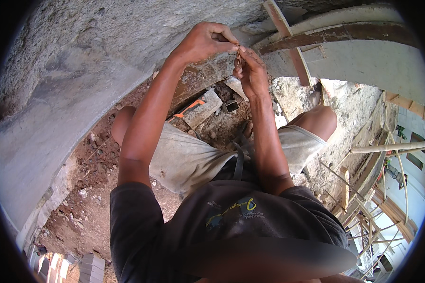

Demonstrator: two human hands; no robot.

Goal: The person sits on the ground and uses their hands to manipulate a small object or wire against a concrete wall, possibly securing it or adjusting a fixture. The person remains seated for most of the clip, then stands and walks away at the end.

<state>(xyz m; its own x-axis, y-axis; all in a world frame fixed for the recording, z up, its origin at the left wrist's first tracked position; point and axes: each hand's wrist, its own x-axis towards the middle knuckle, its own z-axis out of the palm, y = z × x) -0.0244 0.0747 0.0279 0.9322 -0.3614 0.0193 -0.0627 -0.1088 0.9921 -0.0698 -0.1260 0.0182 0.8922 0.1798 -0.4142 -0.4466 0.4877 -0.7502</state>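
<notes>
Rubbly dirt point(92, 226); orange tool point(191, 108) by block point(206, 110); left hand point(207, 41), right hand point(253, 70) pinching thin strand point(239, 55) near wooden slat point(299, 63).

Strand point(239, 57) between the hands point(254, 75)

Both hands point(206, 43) pinch a thin strand point(239, 58), while an orange tool point(191, 107) lies by a grey block point(204, 111).

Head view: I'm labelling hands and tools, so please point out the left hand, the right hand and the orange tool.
Left hand point(202, 43), head view: middle of the hand.
Right hand point(254, 76), head view: middle of the hand.
Orange tool point(191, 108), head view: its orange body.
</notes>
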